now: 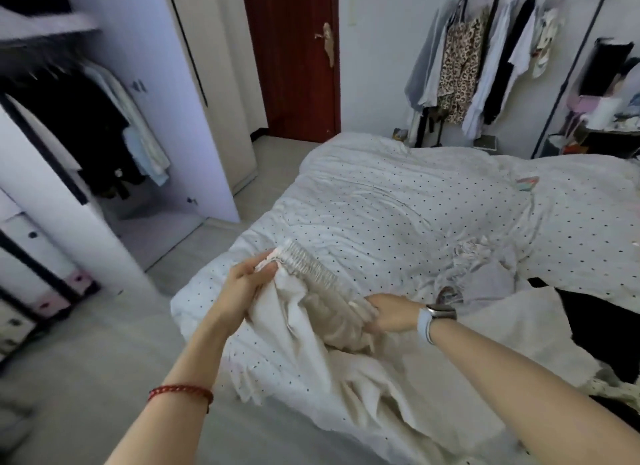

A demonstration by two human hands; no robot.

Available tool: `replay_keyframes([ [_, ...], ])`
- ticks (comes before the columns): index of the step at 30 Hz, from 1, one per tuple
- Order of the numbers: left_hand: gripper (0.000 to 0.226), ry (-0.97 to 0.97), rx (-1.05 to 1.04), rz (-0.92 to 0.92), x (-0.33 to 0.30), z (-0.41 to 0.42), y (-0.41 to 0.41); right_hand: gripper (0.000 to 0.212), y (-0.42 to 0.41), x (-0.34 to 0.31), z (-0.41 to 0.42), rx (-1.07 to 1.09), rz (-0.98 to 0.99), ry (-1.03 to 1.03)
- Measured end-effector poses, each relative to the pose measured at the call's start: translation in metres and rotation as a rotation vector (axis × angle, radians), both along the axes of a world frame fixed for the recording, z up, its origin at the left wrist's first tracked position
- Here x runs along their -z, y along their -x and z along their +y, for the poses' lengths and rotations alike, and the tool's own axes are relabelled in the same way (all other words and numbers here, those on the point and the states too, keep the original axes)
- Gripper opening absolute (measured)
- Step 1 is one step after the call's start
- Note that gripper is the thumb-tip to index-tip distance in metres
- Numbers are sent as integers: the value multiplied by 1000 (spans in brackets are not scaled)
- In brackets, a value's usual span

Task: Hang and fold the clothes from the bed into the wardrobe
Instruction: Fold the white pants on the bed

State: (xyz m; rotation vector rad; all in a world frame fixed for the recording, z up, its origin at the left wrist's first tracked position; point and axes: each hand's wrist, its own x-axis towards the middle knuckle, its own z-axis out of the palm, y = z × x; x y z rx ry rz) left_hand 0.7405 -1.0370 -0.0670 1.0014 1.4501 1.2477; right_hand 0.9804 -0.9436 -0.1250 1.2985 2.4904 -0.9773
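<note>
Hands first: our left hand [247, 282] pinches one end of the cream garment's elastic waistband [311, 274], fingers curled round the corner; our right hand [389, 314] grips the other end, fingers closed in the gathered cloth. Cream garment [311, 343] hangs from that band at lower centre, its tail draped over the near edge of the bed [398, 205]. Risk, we judge: the loose tail could slide off that edge to the floor [86, 360] if either grip slackens, or the fold could go crooked with the band unevenly stretched. Dark clothes [595, 329] lie at right, a pale bundle [485, 267] just beyond our right hand. Room: open dotted cover at centre for folding; clear floor strip at left leads to the open wardrobe [86, 135], upper left.
</note>
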Motion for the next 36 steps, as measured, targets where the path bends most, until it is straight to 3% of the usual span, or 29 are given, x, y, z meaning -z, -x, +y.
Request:
replay_keyframes([
  [4, 21, -128, -471, 253, -8, -15, 30, 5, 43, -20, -20, -47, 226, 123],
  [7, 27, -191, -824, 407, -40, -13, 33, 14, 86, -54, -20, -6, 397, -81],
  [9, 28, -286, -997, 427, -74, -11, 42, 20, 113, -96, -15, 114, 650, -199],
  [11, 27, -369, -1047, 464, -103, -6, 47, 20, 131, -143, -12, 197, 912, -176],
  [13, 27, -465, -981, 516, -136, 0, 49, 8, 143, -192, -8, 147, 1006, -53],
  [17, 26, -554, -806, 678, -167, -3, 70, 16, 130, -243, -2, -155, 627, 184],
  [20, 28, -532, -866, 766, -160, -12, 81, 17, 122, -240, 4, -172, 519, 268],
  [22, 28, -467, -952, 796, -152, -12, 81, 16, 122, -230, 13, -115, 497, 107],
  [24, 27, -449, -969, 814, -149, -4, 80, 32, 124, -223, 29, -37, 493, -83],
  [26, 26, -446, -933, 851, -148, 14, 80, 36, 121, -220, 47, 16, 478, -250],
  [31, 30, -328, -779, 1126, -138, 73, 72, 26, 91, -219, 86, 81, 148, -743],
  [36, 29, -321, -617, 1287, -122, 161, 71, 37, 60, -214, 160, 99, -37, -997],
])
